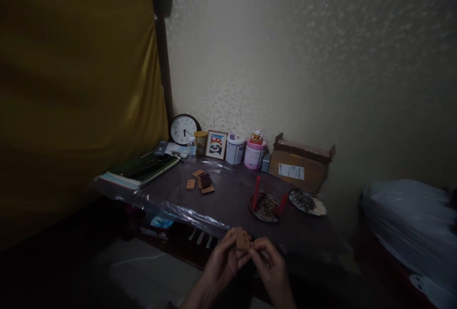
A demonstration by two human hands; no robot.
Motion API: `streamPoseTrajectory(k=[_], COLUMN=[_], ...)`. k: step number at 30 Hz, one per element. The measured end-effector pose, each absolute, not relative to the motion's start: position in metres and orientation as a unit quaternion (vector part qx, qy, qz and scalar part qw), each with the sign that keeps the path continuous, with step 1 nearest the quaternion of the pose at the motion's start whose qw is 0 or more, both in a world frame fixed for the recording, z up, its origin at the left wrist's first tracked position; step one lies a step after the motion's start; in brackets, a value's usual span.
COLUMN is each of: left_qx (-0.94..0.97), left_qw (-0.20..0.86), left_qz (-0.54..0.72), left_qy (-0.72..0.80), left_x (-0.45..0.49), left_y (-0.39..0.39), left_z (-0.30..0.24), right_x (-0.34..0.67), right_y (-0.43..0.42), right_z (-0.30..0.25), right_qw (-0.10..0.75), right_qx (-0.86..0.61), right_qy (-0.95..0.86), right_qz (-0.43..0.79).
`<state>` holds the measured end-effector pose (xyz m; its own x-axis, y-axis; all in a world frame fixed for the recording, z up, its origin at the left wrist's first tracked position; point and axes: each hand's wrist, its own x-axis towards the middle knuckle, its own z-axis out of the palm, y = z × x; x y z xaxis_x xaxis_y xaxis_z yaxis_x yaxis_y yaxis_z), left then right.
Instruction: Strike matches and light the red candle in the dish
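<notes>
In front of the table's near edge, my left hand (224,257) holds a small square brown tile (243,240) with dark spots on its face, fingers closed around its left side and underneath. My right hand (267,259) is pinched at the tile's lower right corner. Whether those fingertips grip the tile itself or something tiny beside it cannot be made out. Farther back on the table lies a loose group of similar brown tiles (207,189), partly covered by dark strips. One spotted tile (190,184) lies apart to their left.
A round plate (262,218) of small bits bears two red candles (256,192). Beside it sits a plate with dark bits and pale sticks (319,207). Along the wall stand a clock (184,129), framed picture (216,144), tubs (235,149) and cardboard box (300,164). Books (139,172) lie left.
</notes>
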<state>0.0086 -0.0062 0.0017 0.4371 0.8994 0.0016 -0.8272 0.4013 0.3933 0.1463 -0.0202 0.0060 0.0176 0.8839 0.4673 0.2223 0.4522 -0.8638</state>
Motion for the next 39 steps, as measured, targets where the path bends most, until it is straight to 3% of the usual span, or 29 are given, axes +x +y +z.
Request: streamPoseTrajectory(k=[18,29,39], left_qx=[0.262,0.32,0.288], left_qw=[0.727,0.691,0.735], left_qz=[0.573,0.582,0.571], left_qy=[0.273,0.286,0.226], left_x=[0.016,0.014,0.018], left_y=[-0.009,-0.007,-0.011], left_z=[0.008,0.002,0.006], right_x=[0.152,0.152,0.164], right_y=[-0.02,-0.018,-0.017], right_z=[0.014,0.017,0.021], right_qw=[0.575,0.578,0.572], right_qx=[-0.476,-0.487,-0.513], right_qy=[-0.599,-0.575,-0.54], right_qz=[0.29,0.313,0.342])
